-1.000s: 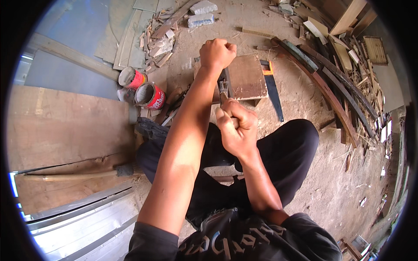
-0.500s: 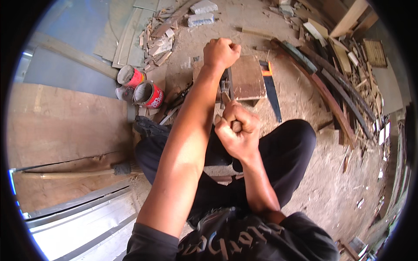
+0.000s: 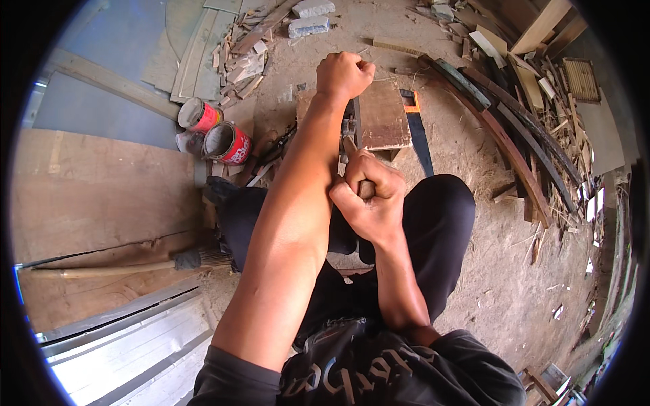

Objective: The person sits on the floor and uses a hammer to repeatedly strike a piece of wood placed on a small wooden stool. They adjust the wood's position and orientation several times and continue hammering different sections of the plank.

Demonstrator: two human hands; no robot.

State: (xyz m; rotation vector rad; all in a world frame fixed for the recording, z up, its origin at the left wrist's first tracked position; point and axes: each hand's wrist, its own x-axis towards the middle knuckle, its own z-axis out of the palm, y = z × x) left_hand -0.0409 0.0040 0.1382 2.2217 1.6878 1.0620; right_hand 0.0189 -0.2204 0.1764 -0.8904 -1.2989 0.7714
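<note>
My right hand [image 3: 371,196] is closed around the wooden handle [image 3: 366,189] of a tool, whose far end is partly hidden by my arm and fingers. Farther out, my left hand [image 3: 344,76] makes a fist over the low wooden block [image 3: 384,115]; whatever it grips, if anything, is hidden beneath it. A dark metal bar [image 3: 357,128] runs along the block beside my left wrist. Just right of the block lies a handsaw [image 3: 418,139] with a black blade and an orange-and-black handle.
Red paint cans [image 3: 228,143] stand to the left, near plywood [image 3: 101,203] and a broom [image 3: 196,260]. Long timber strips [image 3: 514,159] and scraps pile up on the right. Pale bricks [image 3: 309,26] lie at the far side. My bent knee [image 3: 443,216] is close to the saw.
My knees have shifted slightly, the right one inward and up over the saw's tip. Both hands keep nearly the same place, the right still around the handle.
</note>
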